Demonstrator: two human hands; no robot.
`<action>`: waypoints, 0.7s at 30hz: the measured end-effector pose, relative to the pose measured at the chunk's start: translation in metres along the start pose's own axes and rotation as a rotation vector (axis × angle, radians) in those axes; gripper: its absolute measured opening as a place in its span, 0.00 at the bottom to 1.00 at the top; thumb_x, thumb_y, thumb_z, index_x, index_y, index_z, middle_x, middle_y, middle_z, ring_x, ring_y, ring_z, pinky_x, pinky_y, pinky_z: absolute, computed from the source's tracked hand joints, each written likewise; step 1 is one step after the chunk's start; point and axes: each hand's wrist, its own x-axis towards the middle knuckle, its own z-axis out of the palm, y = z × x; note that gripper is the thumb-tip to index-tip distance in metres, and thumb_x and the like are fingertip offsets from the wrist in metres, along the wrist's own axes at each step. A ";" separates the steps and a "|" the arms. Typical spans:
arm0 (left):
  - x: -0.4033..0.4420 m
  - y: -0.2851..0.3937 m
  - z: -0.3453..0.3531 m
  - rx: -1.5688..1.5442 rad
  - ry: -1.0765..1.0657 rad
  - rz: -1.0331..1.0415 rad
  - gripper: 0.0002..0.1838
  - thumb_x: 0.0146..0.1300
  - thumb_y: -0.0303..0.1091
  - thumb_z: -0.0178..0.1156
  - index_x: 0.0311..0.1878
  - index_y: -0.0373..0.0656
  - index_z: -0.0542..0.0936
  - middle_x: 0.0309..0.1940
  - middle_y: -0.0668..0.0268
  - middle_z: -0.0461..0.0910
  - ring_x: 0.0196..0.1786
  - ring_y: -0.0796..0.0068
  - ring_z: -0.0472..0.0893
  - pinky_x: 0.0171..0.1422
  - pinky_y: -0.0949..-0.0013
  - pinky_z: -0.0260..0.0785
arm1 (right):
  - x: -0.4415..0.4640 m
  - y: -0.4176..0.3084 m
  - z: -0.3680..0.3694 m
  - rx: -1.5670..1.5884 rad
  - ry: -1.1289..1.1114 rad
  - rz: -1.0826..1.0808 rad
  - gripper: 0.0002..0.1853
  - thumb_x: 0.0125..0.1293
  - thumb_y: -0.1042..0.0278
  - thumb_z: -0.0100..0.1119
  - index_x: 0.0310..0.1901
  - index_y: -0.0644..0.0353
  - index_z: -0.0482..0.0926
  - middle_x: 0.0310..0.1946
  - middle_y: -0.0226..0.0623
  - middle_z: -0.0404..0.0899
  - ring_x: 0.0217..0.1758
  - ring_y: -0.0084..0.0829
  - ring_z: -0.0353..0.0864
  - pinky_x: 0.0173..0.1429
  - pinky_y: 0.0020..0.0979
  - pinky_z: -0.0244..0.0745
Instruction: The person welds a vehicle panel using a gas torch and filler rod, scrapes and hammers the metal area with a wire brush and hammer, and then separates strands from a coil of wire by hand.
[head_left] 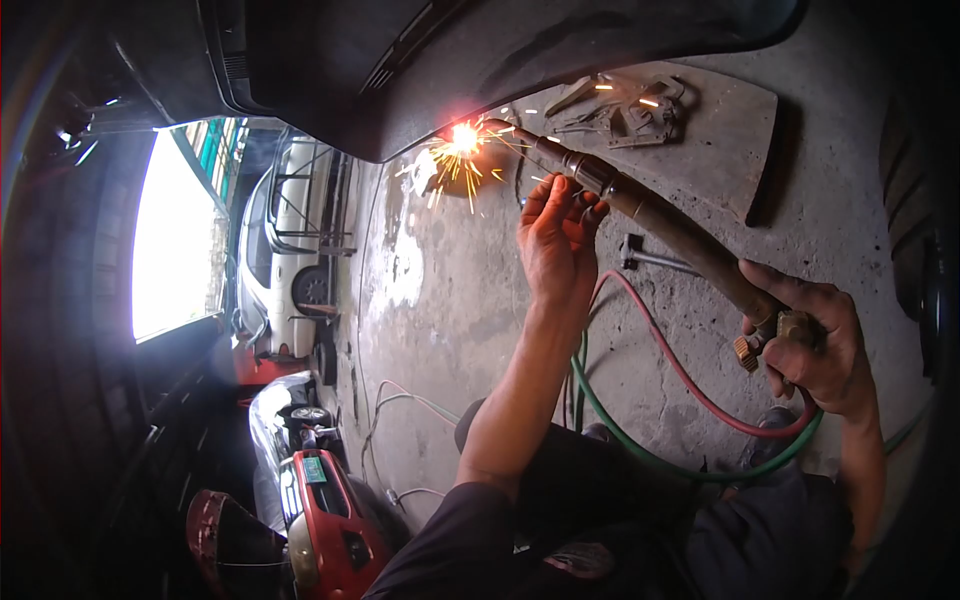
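Note:
A long brass-coloured gas torch slants across the right half of the head view. At its valve end my right hand is wrapped round the handle, beside a ridged brass knob. Its thin tip points up and left at a bright glow with flying sparks, right at the lower edge of a dark panel. My left hand is closed in a pinch just below the torch's neck; what its fingers hold is too small to make out. Red and green hoses run from the torch's rear end.
A flat board on the concrete floor carries metal pieces. Nearby lies a hammer-like tool. At the left are a white vehicle, a red bumper and a bright opening.

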 end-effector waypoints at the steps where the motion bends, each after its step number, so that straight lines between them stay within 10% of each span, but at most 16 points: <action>1: 0.000 0.000 0.000 0.005 -0.001 0.000 0.08 0.72 0.32 0.62 0.50 0.41 0.77 0.39 0.66 0.83 0.39 0.72 0.83 0.47 0.63 0.81 | 0.000 0.000 0.000 0.003 0.000 -0.004 0.35 0.57 0.72 0.62 0.70 0.59 0.72 0.33 0.34 0.80 0.20 0.15 0.76 0.26 0.20 0.75; 21: 0.000 -0.001 0.001 -0.013 -0.014 0.015 0.07 0.73 0.31 0.60 0.50 0.40 0.77 0.39 0.65 0.82 0.39 0.71 0.84 0.46 0.63 0.82 | -0.001 0.001 -0.002 -0.003 0.003 0.007 0.35 0.56 0.71 0.63 0.70 0.58 0.73 0.32 0.33 0.80 0.20 0.14 0.74 0.27 0.20 0.75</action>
